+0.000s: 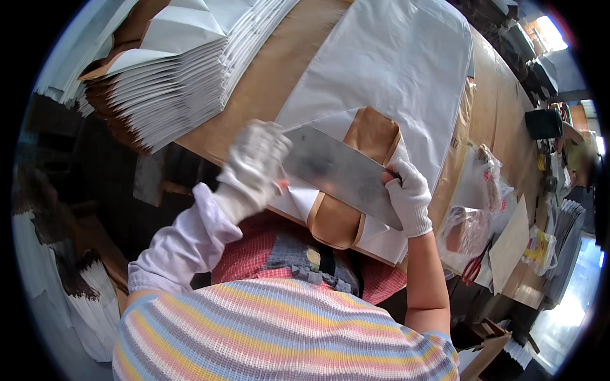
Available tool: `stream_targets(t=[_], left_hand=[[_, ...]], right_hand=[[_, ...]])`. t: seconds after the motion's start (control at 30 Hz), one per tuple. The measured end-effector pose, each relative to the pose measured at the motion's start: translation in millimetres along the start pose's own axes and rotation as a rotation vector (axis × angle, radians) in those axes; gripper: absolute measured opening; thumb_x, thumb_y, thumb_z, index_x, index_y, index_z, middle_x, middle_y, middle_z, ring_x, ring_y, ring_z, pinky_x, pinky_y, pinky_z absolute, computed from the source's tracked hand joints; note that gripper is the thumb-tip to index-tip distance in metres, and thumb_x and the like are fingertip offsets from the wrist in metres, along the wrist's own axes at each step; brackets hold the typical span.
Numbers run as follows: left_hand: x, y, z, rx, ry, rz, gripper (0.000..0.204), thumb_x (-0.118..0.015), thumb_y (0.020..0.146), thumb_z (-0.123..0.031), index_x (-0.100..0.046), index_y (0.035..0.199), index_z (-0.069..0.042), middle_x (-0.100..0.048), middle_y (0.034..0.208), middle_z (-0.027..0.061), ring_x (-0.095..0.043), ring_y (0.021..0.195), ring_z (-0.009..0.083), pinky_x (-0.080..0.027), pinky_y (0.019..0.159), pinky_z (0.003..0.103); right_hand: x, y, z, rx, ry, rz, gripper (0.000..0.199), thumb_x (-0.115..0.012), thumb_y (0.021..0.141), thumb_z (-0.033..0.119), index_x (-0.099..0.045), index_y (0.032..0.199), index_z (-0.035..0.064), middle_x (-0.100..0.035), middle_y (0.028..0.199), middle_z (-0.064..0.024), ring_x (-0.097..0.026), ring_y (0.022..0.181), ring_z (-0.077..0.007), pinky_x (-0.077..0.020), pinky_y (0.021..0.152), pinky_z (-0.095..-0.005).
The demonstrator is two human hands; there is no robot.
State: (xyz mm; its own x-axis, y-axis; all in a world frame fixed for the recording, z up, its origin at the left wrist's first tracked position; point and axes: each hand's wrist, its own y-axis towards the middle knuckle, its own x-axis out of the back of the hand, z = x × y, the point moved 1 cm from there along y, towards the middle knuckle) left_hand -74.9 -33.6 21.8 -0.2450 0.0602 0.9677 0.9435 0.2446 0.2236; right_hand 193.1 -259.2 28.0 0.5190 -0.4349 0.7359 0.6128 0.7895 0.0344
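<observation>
A flat grey metal plate point(330, 166) lies slantwise across the end of a white paper sack point(387, 70). The sack's near end is folded out, with brown inner paper point(373, 134) showing beyond the plate and a brown flap point(337, 221) on the near side. My right hand point(410, 198), in a white glove with bare fingertips, grips the plate's right end. At the plate's left end is my left hand point(259, 155), gloved and smeared by motion. Whether its fingers close on the plate is not clear.
A tall stack of folded white sacks point(171, 89) stands at the far left of the brown-covered table point(286, 70). To the right lie clear plastic bags point(470, 222), red-handled scissors point(471, 270) and a pale board point(510, 244). More sacks point(95, 311) stand low at the left.
</observation>
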Motion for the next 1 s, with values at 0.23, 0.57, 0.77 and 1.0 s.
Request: stream_targets(t=[0.23,0.57,0.77,1.0], left_hand=[[-15.2,-0.3,-25.9,-0.091,-0.27,-0.036,0.064,-0.078,0.075,-0.017,-0.06,0.131,0.006,-0.058,0.142,0.0224,-0.047,0.14,0.0416,-0.04,0.117,0.05],[-3.2,18.7,-33.2,-0.168,-0.21,0.002,0.061,-0.075,0.078,-0.02,-0.058,0.131,0.005,-0.06,0.134,0.0249,-0.053,0.131,0.0435,-0.043,0.11,0.055],[-5.8,4.4,-33.3,-0.106,-0.125,0.165,0.071,-0.071,0.081,-0.009,-0.052,0.15,-0.006,-0.045,0.156,0.0284,-0.036,0.149,0.0484,-0.033,0.12,0.054],[-7.6,5.5,-34.9,-0.133,-0.069,0.184,0.069,-0.07,0.083,-0.009,-0.053,0.151,-0.008,-0.042,0.159,0.0276,-0.033,0.15,0.05,-0.03,0.123,0.054]], right_hand=[[-2.8,10.7,6.3,0.016,-0.036,0.035,0.017,-0.066,0.084,-0.004,-0.068,0.1,-0.0002,-0.068,0.087,-0.0125,-0.069,0.077,-0.0196,-0.0538,0.073,-0.0321],[-10.0,-3.3,-0.9,0.339,-0.478,-0.09,0.034,-0.072,0.077,0.007,-0.069,0.111,0.007,-0.069,0.105,-0.0106,-0.067,0.1,-0.0316,-0.0531,0.086,-0.0454],[-26.6,-24.9,18.1,0.405,-0.401,0.008,0.081,-0.077,0.075,0.055,-0.063,0.137,0.0038,-0.051,0.153,-0.0168,-0.041,0.146,-0.0365,-0.0199,0.127,-0.0582],[-27.4,-26.9,13.2,0.363,-0.458,0.075,0.083,-0.072,0.081,0.06,-0.059,0.143,0.007,-0.045,0.158,-0.0165,-0.036,0.151,-0.036,-0.0169,0.128,-0.0566]])
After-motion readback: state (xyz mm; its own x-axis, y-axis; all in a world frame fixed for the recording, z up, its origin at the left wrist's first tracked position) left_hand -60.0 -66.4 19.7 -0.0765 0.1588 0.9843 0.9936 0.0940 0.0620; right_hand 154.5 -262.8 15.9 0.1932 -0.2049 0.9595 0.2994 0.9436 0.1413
